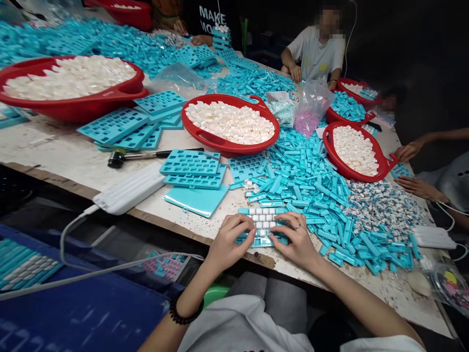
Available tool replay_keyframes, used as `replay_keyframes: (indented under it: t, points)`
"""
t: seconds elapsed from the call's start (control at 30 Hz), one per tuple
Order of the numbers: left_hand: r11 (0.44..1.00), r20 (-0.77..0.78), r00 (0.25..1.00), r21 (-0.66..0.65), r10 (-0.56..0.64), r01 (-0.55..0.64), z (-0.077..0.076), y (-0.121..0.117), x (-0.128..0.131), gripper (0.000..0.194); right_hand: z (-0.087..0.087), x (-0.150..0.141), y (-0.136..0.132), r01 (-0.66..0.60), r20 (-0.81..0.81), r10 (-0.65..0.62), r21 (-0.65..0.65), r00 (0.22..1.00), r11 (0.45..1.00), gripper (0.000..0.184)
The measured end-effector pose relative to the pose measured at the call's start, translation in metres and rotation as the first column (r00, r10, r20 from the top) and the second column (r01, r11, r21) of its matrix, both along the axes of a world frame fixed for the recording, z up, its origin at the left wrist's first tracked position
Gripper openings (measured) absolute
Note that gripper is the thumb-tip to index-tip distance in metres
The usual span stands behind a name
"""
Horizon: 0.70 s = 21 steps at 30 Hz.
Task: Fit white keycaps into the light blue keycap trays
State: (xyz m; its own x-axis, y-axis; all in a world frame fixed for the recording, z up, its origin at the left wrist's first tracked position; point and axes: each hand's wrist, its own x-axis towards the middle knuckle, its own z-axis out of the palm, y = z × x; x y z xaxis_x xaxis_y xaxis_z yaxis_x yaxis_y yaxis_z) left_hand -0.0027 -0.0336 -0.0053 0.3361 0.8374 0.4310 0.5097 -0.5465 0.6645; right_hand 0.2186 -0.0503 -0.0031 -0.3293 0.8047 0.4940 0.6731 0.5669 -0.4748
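A small turquoise keyboard panel [264, 218] with rows of white keycaps lies at the table's front edge. My left hand [234, 237] is at its left side, thumb and fingers bent together on the panel. My right hand [295, 239], with a ring on one finger, is curled over the right side, thumb and fingertips on the panel. Any small piece between the fingertips is hidden. Just right of my hands spreads a heap of long turquoise keycaps [308, 171]. Left of the panel rests a flat turquoise plate [198, 199], with stacked turquoise frames [192, 164] behind it.
Red bowls [198, 139] of white keycaps stand behind. A mallet [117, 159] and a white power strip [128, 190] lie left, its cable hanging off the table. Small white-and-blue parts [384, 210] cover the right side. Co-workers' hands [417, 188] are at the far right.
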Motion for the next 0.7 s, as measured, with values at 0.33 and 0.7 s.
replay_keyframes:
  t: [0.33, 0.7]
  points:
    - [1.0, 0.0, 1.0, -0.022, 0.003, -0.003, 0.0, 0.0, -0.001, 0.021, -0.007, 0.004, 0.003, -0.011, -0.028, 0.009, -0.07, 1.0, 0.997, 0.008]
    - [0.982, 0.168, 0.978, -0.158, 0.126, -0.1, 0.009, 0.023, -0.006, 0.021, -0.003, 0.001, 0.003, -0.042, -0.045, 0.038, -0.073, 0.998, 0.996, 0.005]
